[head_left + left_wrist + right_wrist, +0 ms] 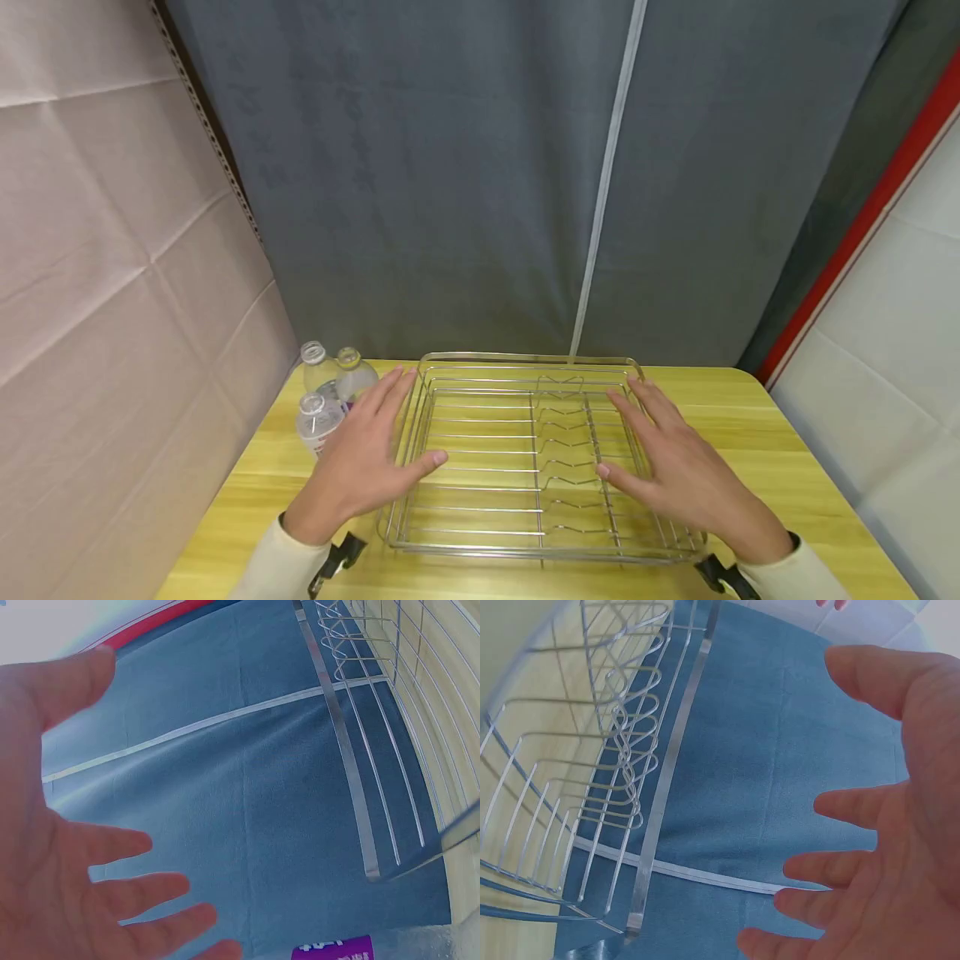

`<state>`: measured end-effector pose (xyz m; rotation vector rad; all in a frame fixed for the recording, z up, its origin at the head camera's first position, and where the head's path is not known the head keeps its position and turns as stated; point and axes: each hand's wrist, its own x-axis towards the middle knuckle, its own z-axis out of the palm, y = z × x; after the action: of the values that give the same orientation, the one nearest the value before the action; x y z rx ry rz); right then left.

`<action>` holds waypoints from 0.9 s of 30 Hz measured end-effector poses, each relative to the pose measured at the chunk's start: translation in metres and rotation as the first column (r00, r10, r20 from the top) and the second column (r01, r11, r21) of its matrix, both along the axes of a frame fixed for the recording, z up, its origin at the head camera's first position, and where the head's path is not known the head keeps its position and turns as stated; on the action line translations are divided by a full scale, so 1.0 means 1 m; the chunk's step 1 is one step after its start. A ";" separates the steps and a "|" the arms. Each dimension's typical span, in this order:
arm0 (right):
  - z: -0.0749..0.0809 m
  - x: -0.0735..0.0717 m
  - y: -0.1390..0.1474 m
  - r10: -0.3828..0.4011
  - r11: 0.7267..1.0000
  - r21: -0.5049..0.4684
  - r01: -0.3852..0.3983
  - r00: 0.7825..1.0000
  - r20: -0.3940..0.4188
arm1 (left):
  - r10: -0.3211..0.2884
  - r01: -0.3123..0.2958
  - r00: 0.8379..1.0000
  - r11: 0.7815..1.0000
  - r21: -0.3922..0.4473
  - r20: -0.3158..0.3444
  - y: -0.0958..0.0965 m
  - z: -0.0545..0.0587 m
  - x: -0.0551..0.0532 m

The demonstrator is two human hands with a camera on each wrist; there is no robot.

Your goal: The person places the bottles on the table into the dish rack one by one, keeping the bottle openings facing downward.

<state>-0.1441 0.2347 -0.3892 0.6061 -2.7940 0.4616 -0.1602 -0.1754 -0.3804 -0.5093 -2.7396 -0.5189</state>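
Note:
A metal wire dish rack (525, 359) stands on the wooden table in the head view, with a row of zigzag wires right of its middle. My left hand (360, 458) hovers over the rack's left side, fingers spread and thumb pointing inward. Over the right side is my right hand (678, 467), its fingers also spread. Both wrist views show bare palms holding nothing. In the left wrist view the left hand (45, 855) appears apart from the rack's rim (349, 757); the right wrist view likewise shows a gap between the right hand (915, 840) and the rim (671, 765).
Several clear plastic bottles (320, 421) stand close together left of the rack, beside my left hand. One purple bottle label (337, 949) shows in the left wrist view. A grey-blue curtain (450, 183) hangs behind the table (750, 417); pale cloth walls flank it.

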 end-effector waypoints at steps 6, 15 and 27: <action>-0.004 0.007 0.003 0.019 0.992 -0.122 -0.012 0.998 0.052 | 0.008 0.001 0.996 0.995 0.097 -0.089 -0.008 -0.006 0.005; -0.017 0.019 0.012 -0.001 0.972 -0.235 0.005 1.000 0.015 | 0.063 0.001 0.968 0.966 0.259 -0.242 -0.020 -0.017 0.007; -0.033 0.032 0.028 -0.068 0.933 -0.352 0.078 0.997 0.041 | 0.248 -0.090 0.931 0.866 0.491 -0.268 -0.038 -0.033 0.015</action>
<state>-0.1125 0.2632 -0.4227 0.4151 -2.6497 0.9360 -0.1450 -0.2129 -0.4130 -0.1976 -2.2069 -0.9315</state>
